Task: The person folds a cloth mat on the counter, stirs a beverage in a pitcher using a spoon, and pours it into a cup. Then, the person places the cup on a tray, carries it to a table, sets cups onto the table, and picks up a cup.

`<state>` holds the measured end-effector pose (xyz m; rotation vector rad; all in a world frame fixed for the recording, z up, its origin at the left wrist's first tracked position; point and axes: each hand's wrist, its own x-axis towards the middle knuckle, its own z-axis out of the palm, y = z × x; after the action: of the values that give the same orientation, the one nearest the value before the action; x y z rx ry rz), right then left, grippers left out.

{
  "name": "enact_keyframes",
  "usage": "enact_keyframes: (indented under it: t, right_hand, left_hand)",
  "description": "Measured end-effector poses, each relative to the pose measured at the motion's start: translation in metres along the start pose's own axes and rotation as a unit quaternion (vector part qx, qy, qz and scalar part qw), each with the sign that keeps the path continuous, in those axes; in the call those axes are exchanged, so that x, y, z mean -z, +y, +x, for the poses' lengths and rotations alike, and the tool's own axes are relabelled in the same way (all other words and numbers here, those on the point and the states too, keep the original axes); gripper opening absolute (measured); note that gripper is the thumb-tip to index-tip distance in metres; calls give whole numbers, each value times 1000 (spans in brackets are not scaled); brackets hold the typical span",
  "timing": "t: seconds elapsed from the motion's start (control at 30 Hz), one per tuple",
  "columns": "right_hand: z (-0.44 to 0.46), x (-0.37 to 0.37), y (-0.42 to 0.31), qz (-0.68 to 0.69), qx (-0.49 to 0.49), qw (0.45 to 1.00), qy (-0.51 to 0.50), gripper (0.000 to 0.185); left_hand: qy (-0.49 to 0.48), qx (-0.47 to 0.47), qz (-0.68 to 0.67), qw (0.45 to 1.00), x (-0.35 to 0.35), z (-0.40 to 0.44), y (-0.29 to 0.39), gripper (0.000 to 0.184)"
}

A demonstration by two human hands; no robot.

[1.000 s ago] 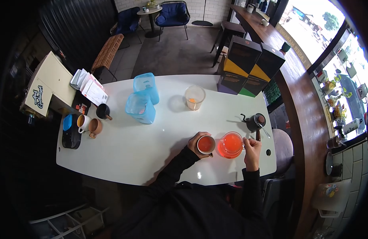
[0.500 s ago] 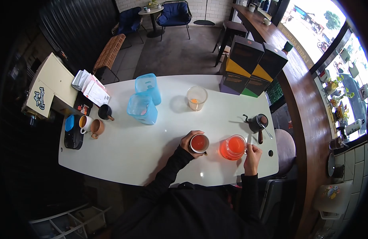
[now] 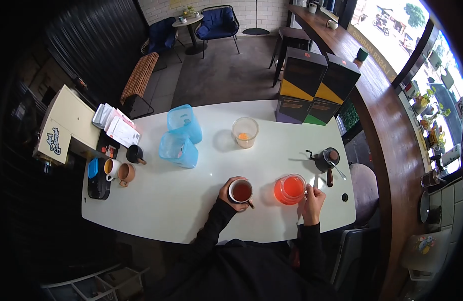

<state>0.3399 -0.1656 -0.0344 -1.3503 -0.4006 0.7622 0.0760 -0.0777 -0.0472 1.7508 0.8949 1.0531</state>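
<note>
My left hand (image 3: 228,193) is wrapped round the left side of a cup (image 3: 241,191) with a pale rim. Reddish-brown liquid shows inside it, and its handle points to the lower right. To its right is a clear glass jug (image 3: 290,189) of bright orange-red liquid. My right hand (image 3: 313,203) is closed on the jug's handle. Whether the jug rests fully on the table I cannot tell. Farther right stands a dark gooseneck kettle (image 3: 324,159) with a brown handle, and a spoon (image 3: 337,170) lies against it.
On the white table (image 3: 156,210) are a clear plastic cup (image 3: 245,133) with something orange inside, two blue containers (image 3: 179,153), several mugs (image 3: 126,173) at the left, and stacked black boxes (image 3: 311,85) at the back right. A wooden counter (image 3: 377,130) runs along the right.
The view has shifted a little. The cup in my left hand has moved slightly left, away from the jug, and its liquid looks darker. Both hands keep their holds.
</note>
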Motion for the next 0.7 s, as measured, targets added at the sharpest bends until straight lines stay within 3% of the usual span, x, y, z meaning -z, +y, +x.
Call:
enact_keyframes:
  t: [0.43,0.53,0.6,0.67,0.7]
  right_hand:
    - [-3,6,14,55,8,998,-21,34]
    - [-7,5,6,10,36,998,-43,28]
    - [-9,2,1,-86,107,990,-27,23]
    - [-10,9,2,-120,89,988,-36,20]
    - [-11,9,1,-168,137,976,-24,17]
  left_hand:
    - [-6,50,-121,991,-6,-1,-10,79]
    - [1,14,-127,992,-7,0,-17,81]
    - [1,41,-142,989,-6,2,-10,81]
    - [-42,-22,-33,998,-2,2,-18,86]
    - [-36,-25,-33,999,-3,2,-22,86]
